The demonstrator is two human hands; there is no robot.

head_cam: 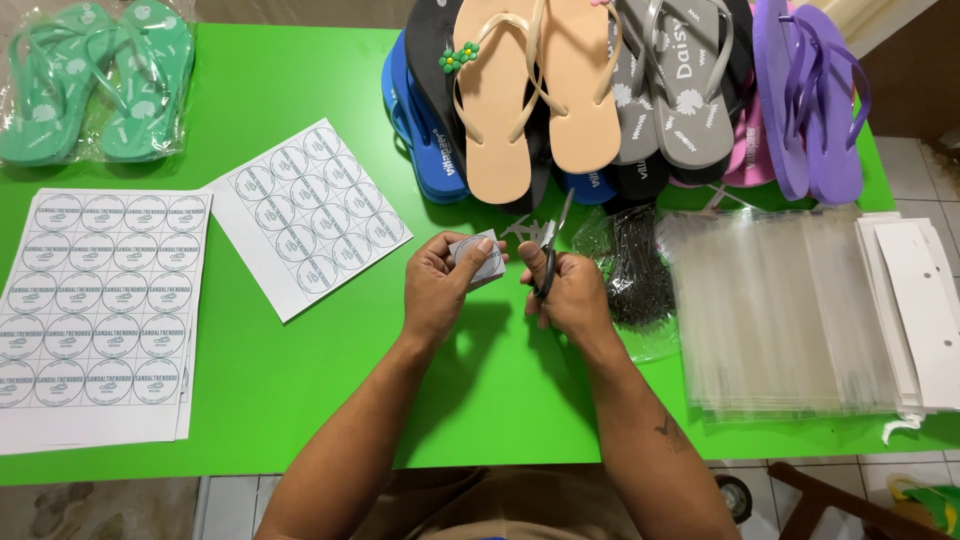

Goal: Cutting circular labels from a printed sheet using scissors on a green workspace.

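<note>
On green table [300,80]: label sheets [100,310], flip-flops [540,90]; tiled floor [915,170] beyond.

— What do I have around the green table [300,400]?
— A stack of label sheets [95,310] at its left edge, bagged green flip-flops [95,85] at its far left corner, piled flip-flops [620,90] along its far edge, clear bags [780,310] at its right.
</note>
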